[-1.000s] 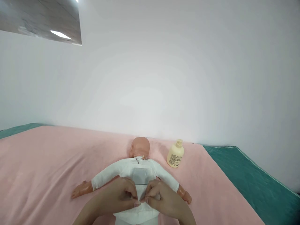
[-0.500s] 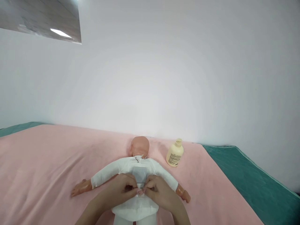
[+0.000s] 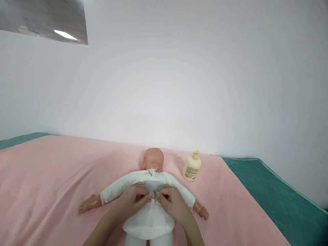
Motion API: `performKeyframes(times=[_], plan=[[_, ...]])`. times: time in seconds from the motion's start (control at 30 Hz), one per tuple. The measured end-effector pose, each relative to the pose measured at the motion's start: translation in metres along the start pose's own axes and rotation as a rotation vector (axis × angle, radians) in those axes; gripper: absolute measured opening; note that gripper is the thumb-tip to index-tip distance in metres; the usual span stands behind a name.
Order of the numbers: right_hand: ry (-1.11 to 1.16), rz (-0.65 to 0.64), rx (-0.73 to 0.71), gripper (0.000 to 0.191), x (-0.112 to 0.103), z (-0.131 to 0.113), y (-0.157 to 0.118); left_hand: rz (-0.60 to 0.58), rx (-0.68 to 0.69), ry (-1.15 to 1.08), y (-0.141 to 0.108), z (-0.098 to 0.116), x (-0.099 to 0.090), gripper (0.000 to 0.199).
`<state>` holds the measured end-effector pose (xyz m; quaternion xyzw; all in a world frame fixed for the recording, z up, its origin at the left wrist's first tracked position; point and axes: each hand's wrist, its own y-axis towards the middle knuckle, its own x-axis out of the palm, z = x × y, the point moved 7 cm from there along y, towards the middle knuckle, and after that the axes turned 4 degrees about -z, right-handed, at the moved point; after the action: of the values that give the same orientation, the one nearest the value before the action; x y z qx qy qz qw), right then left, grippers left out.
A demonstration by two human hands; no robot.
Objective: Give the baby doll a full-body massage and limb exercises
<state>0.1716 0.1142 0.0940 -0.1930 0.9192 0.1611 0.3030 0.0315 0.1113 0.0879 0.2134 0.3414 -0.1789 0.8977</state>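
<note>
A baby doll [image 3: 150, 218] with a cloth body in white lies with its bald head [image 3: 153, 158] away from me, no face showing. On the middle of its torso is a smooth grey flap [image 3: 153, 185]. My left hand [image 3: 135, 200] pinches the flap's lower left edge between thumb and fingers. Opposite it, my right hand [image 3: 169, 201] pinches the lower right edge, the two thumbs close together. A dark line and a small white strip show between the fingertips. The doll's plastic hands lie spread to either side.
A pale yellow bottle [image 3: 191, 167] with printed text stands right of the doll's head. Pink cloth [image 3: 64, 177] covers the table, over a green surface [image 3: 271, 191] that shows at the sides. Behind is a white wall [image 3: 164, 85], with a shiny panel [image 3: 43, 20] at upper left.
Both hands have moved a little up the doll's torso, toward its head. The grey flap's visible part now looks shorter and wider at the top.
</note>
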Motion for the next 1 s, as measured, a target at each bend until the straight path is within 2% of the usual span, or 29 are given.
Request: performKeyframes(times=[0.13, 0.2, 0.27, 0.47, 0.83, 1.0], plan=[[0.032, 0.275, -0.058, 0.031, -0.007, 0.008, 0.005, 0.195, 0.007, -0.065, 0.001, -0.010, -0.011, 0.035], [0.013, 0.332, -0.068, 0.025, -0.004, 0.011, 0.007, 0.242, 0.017, -0.046, 0.002, -0.014, -0.012, 0.031], [-0.013, 0.321, -0.065, 0.022, 0.002, 0.014, 0.009, 0.246, 0.025, 0.006, 0.003, -0.017, -0.009, 0.030], [-0.095, 0.242, -0.051, 0.022, 0.010, 0.013, 0.013, 0.147, 0.019, 0.153, 0.009, -0.025, 0.006, 0.032], [-0.125, 0.290, -0.081, 0.026, 0.009, 0.013, 0.011, 0.176, 0.052, 0.197, 0.008, -0.023, 0.009, 0.035], [-0.111, 0.239, -0.066, 0.024, 0.013, 0.017, 0.014, 0.138, 0.039, 0.197, 0.010, -0.024, 0.010, 0.033]])
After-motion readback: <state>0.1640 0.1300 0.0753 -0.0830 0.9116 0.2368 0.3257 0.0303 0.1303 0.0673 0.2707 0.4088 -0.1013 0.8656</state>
